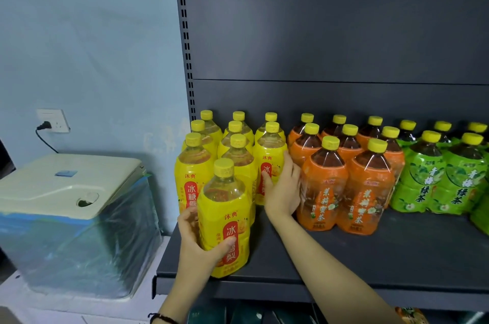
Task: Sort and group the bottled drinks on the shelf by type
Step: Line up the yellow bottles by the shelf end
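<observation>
Bottle (pixel 225 220) labelled 沐典 冰糖雪梨 — left hand (pixel 197 240) grips it.

Off to the left, a cream-lidded appliance (pixel 71 207) sits wrapped in clear plastic against the pale blue wall (pixel 92 45), a black plug in the wall socket (pixel 53 120) above.

Soft, even light falls from above and in front, bright on the pale wall (pixel 92 45) left of the left hand (pixel 197 241) and dim on the dark shelf back (pixel 330 27) above both hands. Small glints sit on the clear bottle shoulders (pixel 225 188) just above that hand. Wide-angle distortion bends the shelf upright (pixel 185 32), and detail softens toward the corners.
</observation>
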